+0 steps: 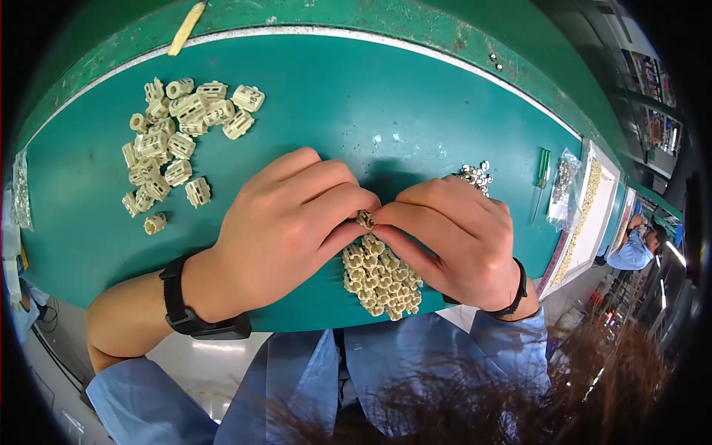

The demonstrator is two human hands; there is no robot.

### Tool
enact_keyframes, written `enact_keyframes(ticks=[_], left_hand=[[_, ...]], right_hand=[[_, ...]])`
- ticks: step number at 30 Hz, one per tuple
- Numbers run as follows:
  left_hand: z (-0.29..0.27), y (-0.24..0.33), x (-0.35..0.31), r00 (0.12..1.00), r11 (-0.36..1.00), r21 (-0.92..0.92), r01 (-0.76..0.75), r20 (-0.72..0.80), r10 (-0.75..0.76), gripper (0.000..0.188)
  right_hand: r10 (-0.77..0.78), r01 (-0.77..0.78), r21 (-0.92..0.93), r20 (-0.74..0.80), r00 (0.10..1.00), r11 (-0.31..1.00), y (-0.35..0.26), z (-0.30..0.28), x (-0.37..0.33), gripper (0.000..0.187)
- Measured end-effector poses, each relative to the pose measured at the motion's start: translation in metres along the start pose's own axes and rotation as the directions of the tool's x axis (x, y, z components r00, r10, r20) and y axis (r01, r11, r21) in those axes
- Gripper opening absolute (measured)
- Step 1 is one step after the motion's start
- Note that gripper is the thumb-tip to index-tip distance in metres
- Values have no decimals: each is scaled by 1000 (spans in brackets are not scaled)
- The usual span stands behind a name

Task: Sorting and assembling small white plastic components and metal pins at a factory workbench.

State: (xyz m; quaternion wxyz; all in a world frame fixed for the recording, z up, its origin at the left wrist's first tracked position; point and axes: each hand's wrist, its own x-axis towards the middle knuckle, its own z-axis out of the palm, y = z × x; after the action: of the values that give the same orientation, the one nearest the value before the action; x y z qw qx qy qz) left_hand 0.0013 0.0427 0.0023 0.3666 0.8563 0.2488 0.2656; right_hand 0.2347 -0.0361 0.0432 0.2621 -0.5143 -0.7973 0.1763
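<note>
Between the fingertips of my left hand [297, 222] and my right hand [456, 241] is a small cream plastic part [365, 219] with darker, metal-looking bits. Both hands pinch it, thumbs and forefingers meeting around it, so most of it is hidden. Just below my fingers, close to the table's near edge, stands a tight cluster of cream ring-shaped plastic parts [382, 278], their open ends facing up. Partly behind my right hand lies a little heap of shiny metal pieces [476, 176]. Farther left, cream cylindrical plastic parts [178, 126] with slots lie scattered in a loose pile.
A green-handled screwdriver [544, 169] and a clear bag of small metal pieces [565, 185] lie at the right. Beyond them is a white tray [604, 196] holding cream parts. A yellowish-handled tool [185, 30] rests on the far ledge. Another person [636, 248] is in the right background.
</note>
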Motion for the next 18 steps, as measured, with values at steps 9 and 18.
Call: enact_keyframes(ticks=[9,18], left_hand=[[10,-7,5,1000,1000,16,-7,9,7,34],[16,-3,15,999,999,27,31,36,-32,35]], right_hand=[[-41,41,-89,12,999,995,10,2,-7,27],[-88,88,-64,-1,996,994,23,-1,-9,34]])
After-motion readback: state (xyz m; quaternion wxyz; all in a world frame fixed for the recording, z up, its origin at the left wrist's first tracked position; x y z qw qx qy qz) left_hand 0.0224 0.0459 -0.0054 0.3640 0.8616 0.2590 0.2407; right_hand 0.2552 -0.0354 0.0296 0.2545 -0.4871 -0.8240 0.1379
